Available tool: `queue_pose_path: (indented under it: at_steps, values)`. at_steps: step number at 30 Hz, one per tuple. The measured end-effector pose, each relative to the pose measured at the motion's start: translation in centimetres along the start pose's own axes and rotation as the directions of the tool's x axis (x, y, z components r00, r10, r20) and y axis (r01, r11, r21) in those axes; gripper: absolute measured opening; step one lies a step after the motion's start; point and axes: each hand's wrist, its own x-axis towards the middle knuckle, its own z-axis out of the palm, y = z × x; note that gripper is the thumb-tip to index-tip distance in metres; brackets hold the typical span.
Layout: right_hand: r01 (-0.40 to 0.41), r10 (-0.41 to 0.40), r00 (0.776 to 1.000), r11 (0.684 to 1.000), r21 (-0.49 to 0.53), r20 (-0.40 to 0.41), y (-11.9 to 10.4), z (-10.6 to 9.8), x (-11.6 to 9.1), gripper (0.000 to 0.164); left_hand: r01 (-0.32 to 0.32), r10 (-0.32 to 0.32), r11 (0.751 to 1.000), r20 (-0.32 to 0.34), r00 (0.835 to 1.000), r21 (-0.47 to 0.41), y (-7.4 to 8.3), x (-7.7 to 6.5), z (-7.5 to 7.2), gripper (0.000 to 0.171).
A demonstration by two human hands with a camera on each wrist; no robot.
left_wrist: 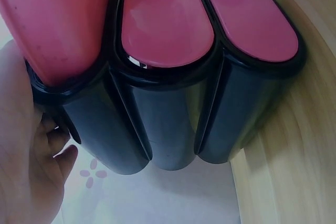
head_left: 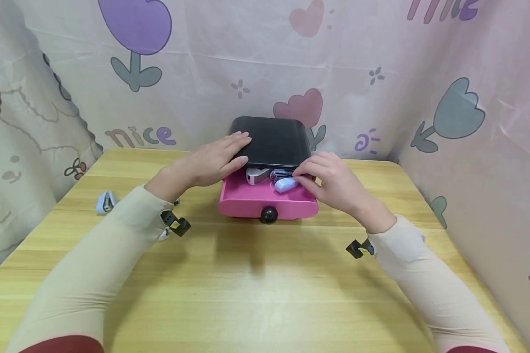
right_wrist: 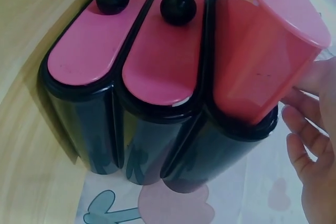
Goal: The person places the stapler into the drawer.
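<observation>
A black organizer (head_left: 271, 139) with pink drawers stands at the back of the table, its top drawer (head_left: 243, 196) pulled out. My left hand (head_left: 207, 162) rests with extended fingers on the organizer's upper left edge. In the open drawer lie a white-and-grey stapler (head_left: 257, 175) and a light-blue stapler (head_left: 285, 185). Over the drawer's right side, my right hand (head_left: 335, 184) pinches at the light-blue stapler's right end with thumb and forefinger. Both wrist views show two lower drawers (left_wrist: 168, 24) (right_wrist: 163, 51) pushed in, with round black knobs (right_wrist: 178, 8).
Another light-blue stapler (head_left: 105, 202) lies on the left of the wooden table (head_left: 265, 304). Small items beside the left forearm are mostly hidden by the sleeve. A patterned curtain (head_left: 212, 59) hangs close behind the organizer and along both sides.
</observation>
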Motion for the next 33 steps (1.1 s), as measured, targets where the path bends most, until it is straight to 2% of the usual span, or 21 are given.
queue_pose_path:
  at_steps: [6, 11, 15, 19, 25, 33]
  values:
    - [-0.002, 0.002, 0.999, 1.000, 0.004, -0.033, 0.5, -0.3, 0.5, 0.017, 0.007, -0.007, 1.000, 0.002, 1.000, -0.006, 0.0, -0.1, -0.1, 0.067]
    - [-0.035, 0.035, 0.999, 0.999, 0.025, -0.028, 1.1, -0.5, 0.8, 0.020, 0.007, -0.007, 1.000, 0.003, 1.000, -0.007, 0.0, -0.1, 0.0, 0.068]
    - [-0.076, 0.076, 0.997, 0.997, 0.021, 0.023, 1.9, -0.8, 1.0, 0.032, 0.000, 0.000, 1.000, -0.002, 1.000, -0.001, 0.0, -0.1, 0.0, 0.068]
    - [-0.113, 0.109, 0.988, 0.993, 0.030, 0.114, 3.0, -0.8, 1.4, 0.044, 0.003, -0.003, 1.000, -0.002, 1.000, -0.003, 0.1, -0.1, -0.1, 0.068]
    - [-0.132, 0.120, 0.948, 0.991, 0.019, 0.293, 4.3, -0.9, 2.0, 0.055, 0.020, -0.020, 1.000, 0.011, 1.000, -0.013, 0.2, 0.0, 0.0, 0.069]
    - [-0.156, 0.153, 0.864, 0.987, -0.034, 0.479, 5.5, -0.1, 3.1, 0.056, 0.029, -0.029, 0.999, 0.017, 0.999, -0.013, 0.1, 0.0, 0.0, 0.069]
